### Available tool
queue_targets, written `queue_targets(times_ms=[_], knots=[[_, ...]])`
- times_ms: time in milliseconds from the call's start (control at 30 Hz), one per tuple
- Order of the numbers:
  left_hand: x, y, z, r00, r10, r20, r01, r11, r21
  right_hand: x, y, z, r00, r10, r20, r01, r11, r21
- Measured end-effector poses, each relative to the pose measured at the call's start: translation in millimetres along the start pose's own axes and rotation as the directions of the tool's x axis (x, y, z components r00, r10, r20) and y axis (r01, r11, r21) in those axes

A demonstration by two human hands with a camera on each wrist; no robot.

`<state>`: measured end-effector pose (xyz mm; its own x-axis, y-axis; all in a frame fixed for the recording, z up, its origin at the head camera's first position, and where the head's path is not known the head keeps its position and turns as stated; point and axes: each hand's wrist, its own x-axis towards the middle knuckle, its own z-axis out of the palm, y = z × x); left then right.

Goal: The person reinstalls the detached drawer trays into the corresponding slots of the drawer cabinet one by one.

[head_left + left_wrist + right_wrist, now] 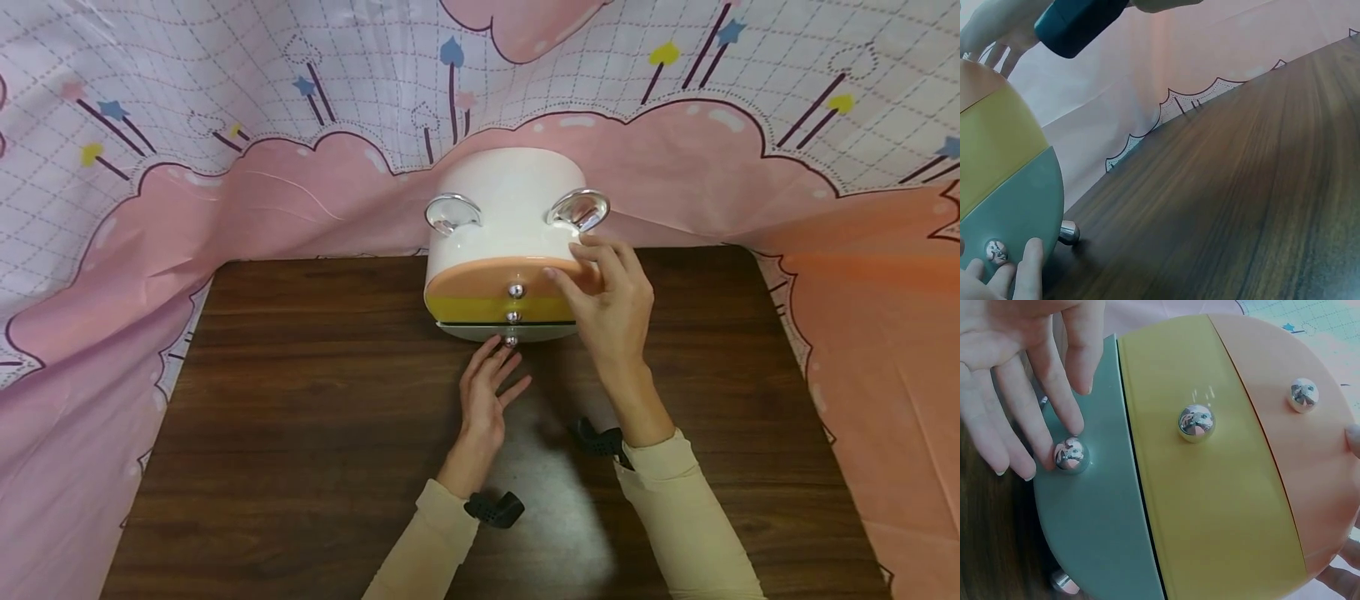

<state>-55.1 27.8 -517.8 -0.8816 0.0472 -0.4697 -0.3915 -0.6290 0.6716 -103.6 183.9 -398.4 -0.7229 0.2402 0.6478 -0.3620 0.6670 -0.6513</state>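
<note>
A small rounded drawer cabinet [517, 179] has a white body, two silver ear-shaped pieces on top and three front drawers with round silver knobs. The top drawer [1300, 444] is orange and the middle drawer [1197, 487] yellow. The green bottom drawer [1097, 512] stands slightly proud, with a dark gap above it. My left hand [483, 400] reaches from below, its fairly straight fingertips at either side of the bottom knob [1071, 455], the thumb apart from it. My right hand [618, 304] grips the cabinet's upper right rim, thumb on the orange front, fingers on the white body.
The cabinet stands at the back of a dark wooden table [300, 433], close to a patterned pink and white cloth [300, 192] that hangs behind and along both sides. A short silver foot [1069, 232] shows beneath the cabinet. Each wrist carries a black mount [495, 508].
</note>
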Motion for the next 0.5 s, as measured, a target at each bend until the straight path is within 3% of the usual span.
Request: queue_targets(times_ms=[500], knots=[[5.6, 2.4, -0.8, 0.999, -0.008, 0.047, 0.006, 0.999, 0.043, 1.8, -1.2, -4.2, 1.0, -0.009, 0.001, 0.009, 1.0, 0.003]])
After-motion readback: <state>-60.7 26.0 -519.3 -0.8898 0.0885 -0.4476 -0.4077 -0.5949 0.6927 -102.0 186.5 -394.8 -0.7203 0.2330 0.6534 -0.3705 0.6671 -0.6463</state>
